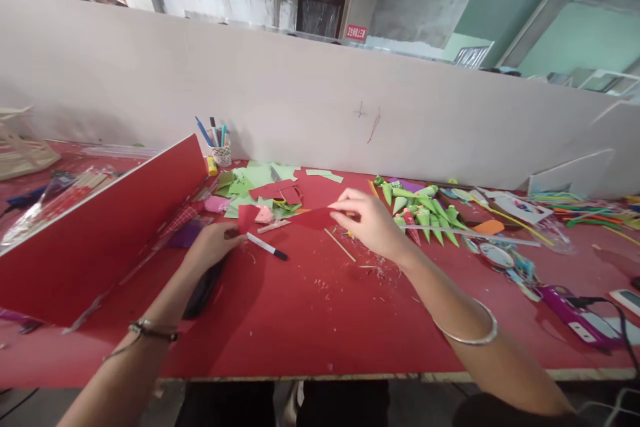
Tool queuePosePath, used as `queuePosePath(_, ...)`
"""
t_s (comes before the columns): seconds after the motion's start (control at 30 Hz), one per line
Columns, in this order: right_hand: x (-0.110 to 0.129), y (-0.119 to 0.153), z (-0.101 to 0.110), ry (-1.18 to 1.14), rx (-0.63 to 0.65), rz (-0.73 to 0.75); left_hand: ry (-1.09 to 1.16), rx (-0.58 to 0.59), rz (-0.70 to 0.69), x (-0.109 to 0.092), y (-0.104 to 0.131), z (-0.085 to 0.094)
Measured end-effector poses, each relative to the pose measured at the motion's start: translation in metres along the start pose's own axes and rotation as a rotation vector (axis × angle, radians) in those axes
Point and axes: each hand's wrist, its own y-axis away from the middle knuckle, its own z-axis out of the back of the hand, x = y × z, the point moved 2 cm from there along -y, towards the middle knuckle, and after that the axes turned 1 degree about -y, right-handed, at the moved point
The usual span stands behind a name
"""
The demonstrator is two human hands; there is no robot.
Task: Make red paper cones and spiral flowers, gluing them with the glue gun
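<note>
My right hand (364,221), with a silver bangle on the wrist, pinches the tip of a dark red paper piece (313,218) above the table. My left hand (216,244) is at the left, its fingers curled near a small red paper piece (247,218); what its fingertips hold, if anything, I cannot make out. A white marker with a black cap (267,247) lies just right of my left hand. Under my left wrist is a dark object (204,290), partly hidden. A thin wooden stick (340,245) rests below my right hand.
Green paper scraps (260,175) lie behind my hands. Green paper cones (425,210) are piled at the right. A tall red board (110,227) stands at the left, beside a pen cup (221,155). A purple device (575,317) with a cable sits at far right.
</note>
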Motion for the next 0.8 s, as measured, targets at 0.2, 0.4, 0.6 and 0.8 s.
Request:
queuePosePath(0.2, -0.017, 0.055, -0.027, -0.147, 0.004, 0.071, -0.1, -0.127, 0.1, 0.021, -0.026, 0.007)
queuePosePath(0.4, -0.038, 0.097, -0.064, -0.134, 0.102, -0.097, -0.113, -0.113, -0.057, -0.018, -0.005, -0.012)
queuePosePath(0.6, -0.04, 0.118, -0.075, -0.142, 0.14, -0.244, -0.18, -0.164, 0.051, 0.003, -0.004, 0.01)
queuePosePath(0.8, -0.042, 0.135, -0.088, -0.162, 0.108, -0.354, -0.29, -0.183, 0.465, 0.086, -0.034, 0.039)
